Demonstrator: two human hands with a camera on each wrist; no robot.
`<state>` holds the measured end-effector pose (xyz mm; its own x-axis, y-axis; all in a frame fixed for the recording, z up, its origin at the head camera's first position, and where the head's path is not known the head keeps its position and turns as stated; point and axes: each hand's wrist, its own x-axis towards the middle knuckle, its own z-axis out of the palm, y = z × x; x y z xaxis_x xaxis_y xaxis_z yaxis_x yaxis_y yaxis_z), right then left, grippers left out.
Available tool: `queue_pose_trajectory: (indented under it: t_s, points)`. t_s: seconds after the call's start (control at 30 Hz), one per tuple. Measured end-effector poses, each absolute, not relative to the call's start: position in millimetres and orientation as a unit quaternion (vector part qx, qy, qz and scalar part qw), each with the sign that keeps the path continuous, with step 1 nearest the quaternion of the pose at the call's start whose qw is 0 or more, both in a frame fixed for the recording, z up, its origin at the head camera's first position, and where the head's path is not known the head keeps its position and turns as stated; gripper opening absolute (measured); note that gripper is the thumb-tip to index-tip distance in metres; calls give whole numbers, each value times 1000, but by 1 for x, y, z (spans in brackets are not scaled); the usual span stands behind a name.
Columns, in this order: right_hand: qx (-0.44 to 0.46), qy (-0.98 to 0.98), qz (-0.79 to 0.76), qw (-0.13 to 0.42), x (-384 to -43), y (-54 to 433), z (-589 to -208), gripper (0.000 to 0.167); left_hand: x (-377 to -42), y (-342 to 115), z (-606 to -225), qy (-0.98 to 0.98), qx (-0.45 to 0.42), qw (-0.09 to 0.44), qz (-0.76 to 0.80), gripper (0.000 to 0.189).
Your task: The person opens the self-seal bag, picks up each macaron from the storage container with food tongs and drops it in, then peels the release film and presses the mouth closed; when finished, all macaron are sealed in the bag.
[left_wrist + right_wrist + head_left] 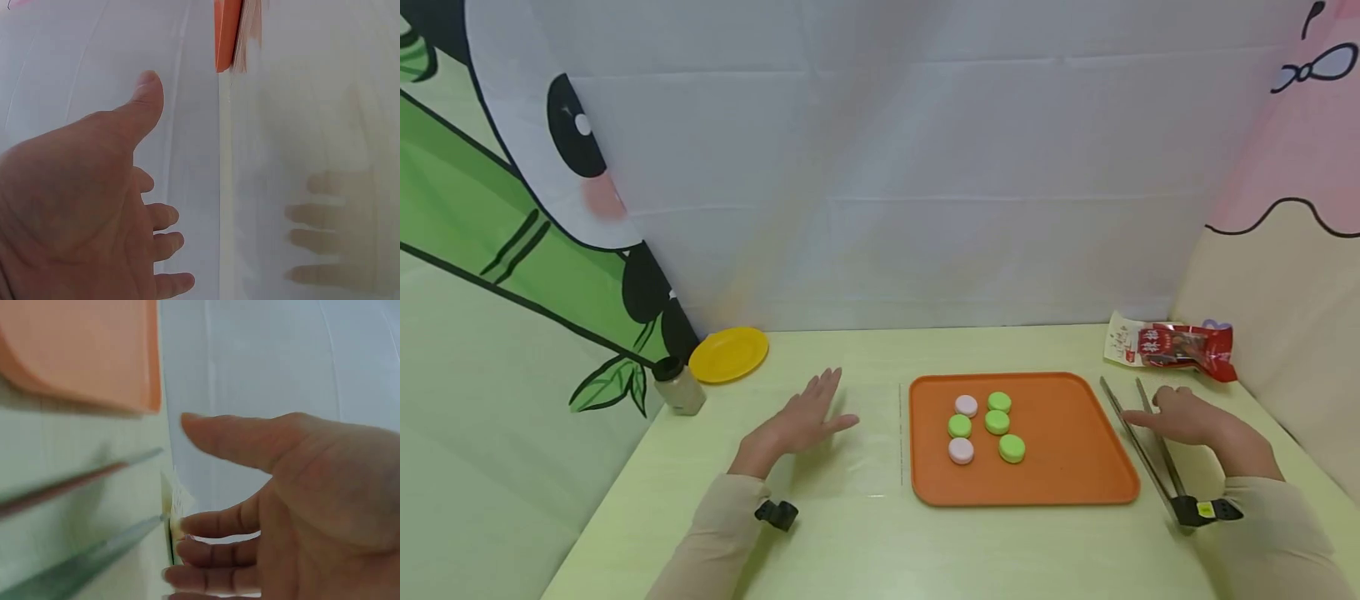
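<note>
My left hand (805, 421) is held over the table left of an orange tray (1067, 450), palm down with fingers straight and thumb out to the side. Nothing is in it, and its shadow falls on the table in the left wrist view. To the right of the tray lies a pair of slim metal tongs (1142, 452), arms spread apart. Above them hovers my right hand (1206, 421), its fingers loosely extended and apart from the tongs in the right wrist view. Several green macarons (1011, 448) and two pale pink ones (961, 451) sit on the tray's left half.
At the back left, a yellow plate (728, 354) stands beside a small jar with a dark lid (679, 387). A red and white snack packet (1172, 343) lies at the back right. Printed cloth (925, 167) walls the table's back and sides.
</note>
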<state>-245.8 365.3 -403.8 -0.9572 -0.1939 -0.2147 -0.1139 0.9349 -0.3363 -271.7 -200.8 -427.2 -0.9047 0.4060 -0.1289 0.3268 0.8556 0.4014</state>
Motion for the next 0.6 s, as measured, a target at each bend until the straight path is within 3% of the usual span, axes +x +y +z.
queue_pose_trajectory:
  t_s: [0.13,0.27,0.6]
  points:
    - [-55,957,-208,193,-239,375,-404,51,-271,-202,-427,956,194,110,189,97]
    - [-9,938,-245,243,-235,378,-407,53,-272,-201,-427,955,199,111,192,97]
    - [5,941,-230,246,-238,373,-417,56,-276,-199,-441,953,208,128,180,88]
